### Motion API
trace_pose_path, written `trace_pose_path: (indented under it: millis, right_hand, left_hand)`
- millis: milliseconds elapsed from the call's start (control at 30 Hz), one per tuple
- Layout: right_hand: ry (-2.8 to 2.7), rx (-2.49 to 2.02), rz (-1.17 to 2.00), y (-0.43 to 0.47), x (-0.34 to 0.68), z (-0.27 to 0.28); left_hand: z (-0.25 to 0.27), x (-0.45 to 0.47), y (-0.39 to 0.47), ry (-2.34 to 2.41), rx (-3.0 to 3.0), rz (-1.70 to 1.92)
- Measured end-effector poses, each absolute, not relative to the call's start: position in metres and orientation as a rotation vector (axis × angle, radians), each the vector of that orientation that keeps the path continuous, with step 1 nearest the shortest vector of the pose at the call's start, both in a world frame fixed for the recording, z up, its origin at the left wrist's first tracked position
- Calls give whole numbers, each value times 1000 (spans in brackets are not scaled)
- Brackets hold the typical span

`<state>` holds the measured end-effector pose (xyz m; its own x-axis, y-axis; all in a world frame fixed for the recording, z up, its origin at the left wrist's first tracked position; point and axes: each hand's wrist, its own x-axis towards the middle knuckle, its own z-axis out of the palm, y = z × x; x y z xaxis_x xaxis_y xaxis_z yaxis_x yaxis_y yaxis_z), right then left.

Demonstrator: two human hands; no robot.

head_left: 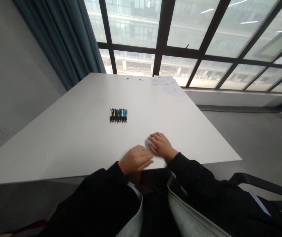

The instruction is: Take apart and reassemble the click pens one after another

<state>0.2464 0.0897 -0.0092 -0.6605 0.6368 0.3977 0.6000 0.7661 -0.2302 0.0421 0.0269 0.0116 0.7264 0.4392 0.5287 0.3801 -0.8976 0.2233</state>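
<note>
My right hand (pixel 161 145) rests near the front edge of the white table, its fingers curled over a small white wad (pixel 149 143) that looks like crumpled paper or tissue. Most of the wad is hidden under the fingers. Just left of it, my left hand (pixel 136 159) is over the table edge, slightly smeared by motion. Its fingers are loosely bent and apart from the wad, with nothing visible in them. Farther off, a row of several pens (pixel 118 115) lies side by side, with black, white, yellow, green and blue barrels.
The white table (pixel 82 131) narrows toward the window (pixel 136 59). Paper sheets (pixel 164 80) and a few small dark items lie at its far end. A blue curtain (pixel 64 39) hangs at the far left. An open grey jacket edge (pixel 190 210) is below.
</note>
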Motion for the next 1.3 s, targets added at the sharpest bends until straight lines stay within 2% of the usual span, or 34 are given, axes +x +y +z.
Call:
trace_pose_path:
  millis: [167, 367, 633, 1300]
  right_hand:
    - [-2591, -956, 101, 74, 277, -12]
    - [-2705, -1074, 181, 73, 272, -12]
    - [-2575, -1280, 190, 64, 252, -15]
    - [-2607, -1267, 172, 63, 253, -13]
  left_hand:
    - [-12, -26, 67, 906, 2933, 485]
    - [-19, -29, 64, 916, 2916, 134]
    - [-20, -29, 67, 899, 2961, 138]
    - [-17, -28, 66, 901, 2922, 178]
